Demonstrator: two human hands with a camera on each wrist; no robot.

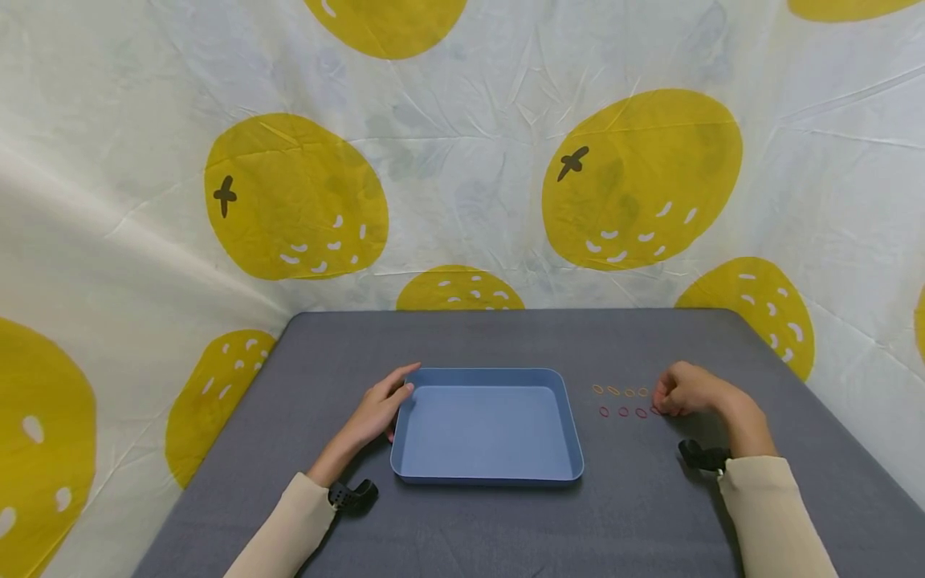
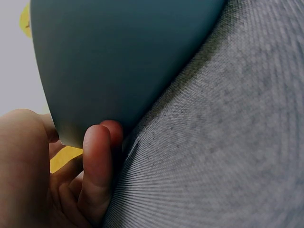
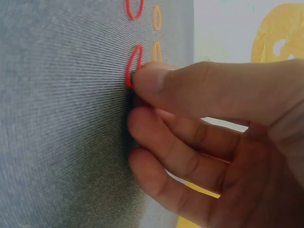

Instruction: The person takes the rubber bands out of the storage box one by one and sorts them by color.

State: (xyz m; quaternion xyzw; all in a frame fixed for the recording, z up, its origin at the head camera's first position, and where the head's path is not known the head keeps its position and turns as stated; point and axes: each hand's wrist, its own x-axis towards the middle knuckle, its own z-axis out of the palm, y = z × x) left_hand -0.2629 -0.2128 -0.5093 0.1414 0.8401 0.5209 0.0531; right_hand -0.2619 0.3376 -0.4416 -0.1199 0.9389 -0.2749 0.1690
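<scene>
A shallow blue tray (image 1: 487, 433) lies on the grey cloth in front of me. My left hand (image 1: 377, 408) grips its left side near the far corner, thumb at the rim and fingers against the outer wall (image 2: 114, 66). Right of the tray, small rubber bands lie in two rows: orange-yellow bands (image 1: 613, 391) farther away, red bands (image 1: 624, 412) nearer. At the right end of the red row, my right hand (image 1: 690, 391) pinches a red rubber band (image 3: 128, 73) between thumb and index finger, close against the cloth. The index fingertip is mostly hidden behind the thumb.
A grey cloth (image 1: 491, 530) covers the table, whose far edge meets a white curtain (image 1: 462, 185) printed with yellow fruit. Each wrist wears a black strapped camera, the left one (image 1: 352, 496) just off the tray's near-left corner.
</scene>
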